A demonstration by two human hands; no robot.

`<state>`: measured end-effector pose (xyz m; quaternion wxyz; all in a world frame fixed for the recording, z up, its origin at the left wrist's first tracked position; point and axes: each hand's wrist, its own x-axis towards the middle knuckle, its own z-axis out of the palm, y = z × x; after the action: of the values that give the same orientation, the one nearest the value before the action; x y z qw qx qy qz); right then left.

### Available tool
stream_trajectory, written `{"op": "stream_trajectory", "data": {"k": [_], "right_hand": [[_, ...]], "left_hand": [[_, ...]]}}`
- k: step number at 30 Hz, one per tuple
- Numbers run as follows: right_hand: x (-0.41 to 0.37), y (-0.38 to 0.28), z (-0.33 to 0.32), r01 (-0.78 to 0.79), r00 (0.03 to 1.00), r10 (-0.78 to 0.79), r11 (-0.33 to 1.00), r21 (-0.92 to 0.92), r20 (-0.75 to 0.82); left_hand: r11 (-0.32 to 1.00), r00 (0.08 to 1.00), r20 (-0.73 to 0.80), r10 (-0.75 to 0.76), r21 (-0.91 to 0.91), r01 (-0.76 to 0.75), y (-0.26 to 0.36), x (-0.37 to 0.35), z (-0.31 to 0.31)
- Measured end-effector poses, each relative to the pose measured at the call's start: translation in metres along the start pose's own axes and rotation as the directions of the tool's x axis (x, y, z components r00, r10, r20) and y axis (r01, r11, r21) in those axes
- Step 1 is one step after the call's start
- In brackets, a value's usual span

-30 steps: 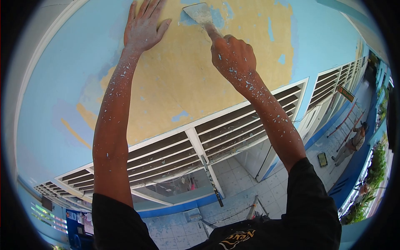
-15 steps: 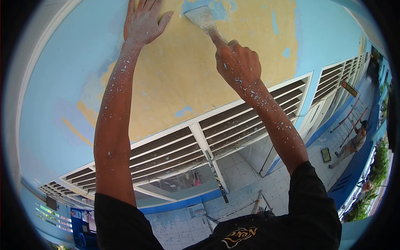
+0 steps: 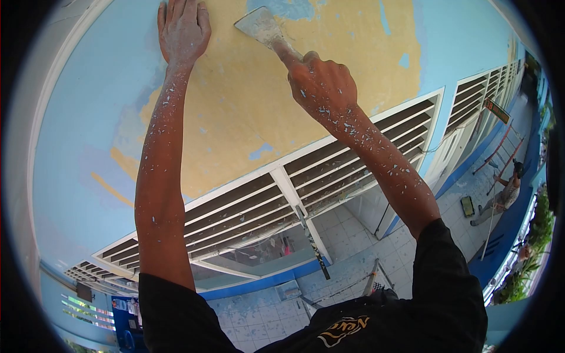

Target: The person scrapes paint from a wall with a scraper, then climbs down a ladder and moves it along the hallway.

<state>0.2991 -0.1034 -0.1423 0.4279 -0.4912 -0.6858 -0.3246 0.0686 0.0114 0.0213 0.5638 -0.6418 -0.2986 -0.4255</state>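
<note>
My right hand [image 3: 323,85] is closed round the handle of a wide paint scraper [image 3: 260,26]. The scraper's blade lies against the wall [image 3: 253,88], on a yellowish area with the paint gone. Just right of the blade a ragged patch of light blue paint [image 3: 288,8] clings on. My left hand [image 3: 185,34] rests flat on the wall, left of the scraper, holding nothing, its fingers stretched upward. Pale dust coats the left hand, and blue paint flakes speckle both forearms.
Below the scraped area run white louvred vents [image 3: 235,226]. Paint chips litter the tiled floor [image 3: 247,320] far below. A ladder frame [image 3: 374,279] stands beneath me. At the right are a person [image 3: 505,197], a red ladder [image 3: 500,152] and a paint tray [image 3: 467,206].
The scraper and my right hand have moved left across the wall. My left hand has shifted left and up, its thumb now closer to the fingers.
</note>
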Motion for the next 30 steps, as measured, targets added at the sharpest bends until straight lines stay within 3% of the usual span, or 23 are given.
{"op": "stream_trajectory", "data": {"k": [2, 8, 11, 13, 19, 22, 25, 28, 30], "right_hand": [[-0.004, 0.000, 0.000, 0.003, 1.000, -0.003, 1.000, 0.004, -0.006], [0.030, 0.003, 0.001, -0.022, 1.000, 0.022, 1.000, 0.013, -0.006], [0.013, 0.001, -0.002, 0.007, 1.000, -0.007, 0.999, 0.034, -0.015], [0.006, -0.002, -0.004, -0.001, 1.000, 0.001, 1.000, 0.003, 0.021], [0.024, -0.002, 0.014, 0.078, 0.967, -0.068, 0.997, 0.029, -0.245], [0.009, -0.009, 0.001, -0.036, 0.999, 0.036, 0.999, -0.014, -0.034], [0.030, -0.003, 0.007, 0.019, 0.983, -0.017, 1.000, 0.014, -0.181], [0.030, -0.003, 0.004, 0.031, 0.983, -0.026, 0.999, 0.024, -0.183], [0.015, -0.009, -0.004, -0.015, 0.998, 0.016, 1.000, 0.013, -0.065]], "left_hand": [[0.996, 0.994, -0.068, -0.084, 0.024, 0.086, -0.005, -0.002, 0.006], [0.996, 0.979, -0.201, -0.030, -0.092, 0.011, -0.012, -0.004, 0.020], [0.994, 0.995, -0.052, -0.081, 0.070, 0.085, -0.004, -0.002, 0.007], [0.993, 0.995, -0.067, -0.078, 0.088, 0.083, -0.004, -0.001, 0.005], [0.994, 0.997, -0.042, -0.064, 0.081, 0.068, -0.002, -0.004, 0.005], [0.993, 0.997, -0.040, -0.070, 0.096, 0.073, -0.004, -0.003, 0.006], [0.992, 0.997, -0.040, -0.063, 0.102, 0.067, -0.002, -0.001, 0.008], [0.991, 0.997, -0.029, -0.074, 0.106, 0.076, -0.002, -0.003, 0.008], [0.990, 0.997, -0.029, -0.076, 0.115, 0.079, -0.003, -0.003, 0.009]]}}
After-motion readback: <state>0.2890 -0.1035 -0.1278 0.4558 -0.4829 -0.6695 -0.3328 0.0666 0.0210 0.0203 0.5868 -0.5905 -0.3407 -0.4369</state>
